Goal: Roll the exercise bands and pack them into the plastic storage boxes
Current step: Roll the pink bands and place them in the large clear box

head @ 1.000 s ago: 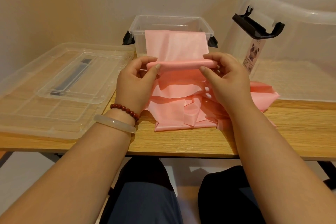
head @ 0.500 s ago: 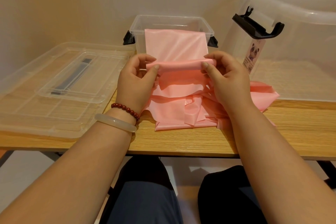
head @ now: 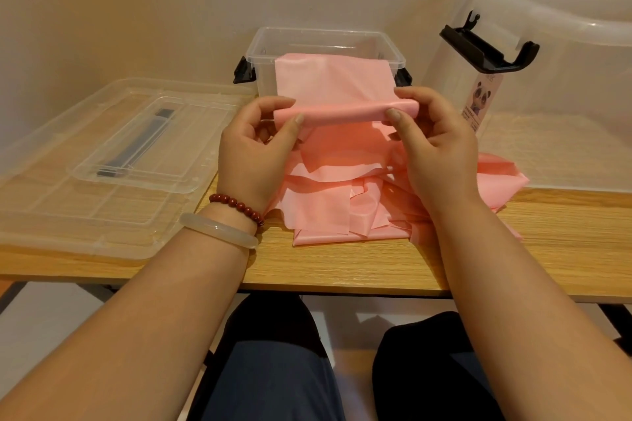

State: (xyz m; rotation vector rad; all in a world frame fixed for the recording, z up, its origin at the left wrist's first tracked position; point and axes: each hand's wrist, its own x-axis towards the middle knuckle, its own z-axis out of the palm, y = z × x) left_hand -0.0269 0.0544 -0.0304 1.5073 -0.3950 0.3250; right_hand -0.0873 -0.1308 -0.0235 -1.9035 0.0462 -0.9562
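A pink exercise band [head: 333, 85] hangs flat in front of a small clear storage box [head: 325, 37] with black latches, and its lower end is wound into a thin roll. My left hand [head: 254, 154] pinches the roll's left end between thumb and fingers. My right hand [head: 434, 140] pinches its right end the same way. Both hands hold the roll above a loose pile of pink bands [head: 335, 208] lying on the wooden table [head: 342, 267]. Whether the small box holds anything behind the band is hidden.
Two clear lids [head: 102, 161], a small one on a large one, lie at the left of the table. A large clear storage box [head: 564, 96] with a black latch [head: 489, 51] and a panda label stands at the right. A wall rises close behind.
The roll has turned between my fingers and thickened a little, taking up more of the flat band. Both hands stay in the same place.
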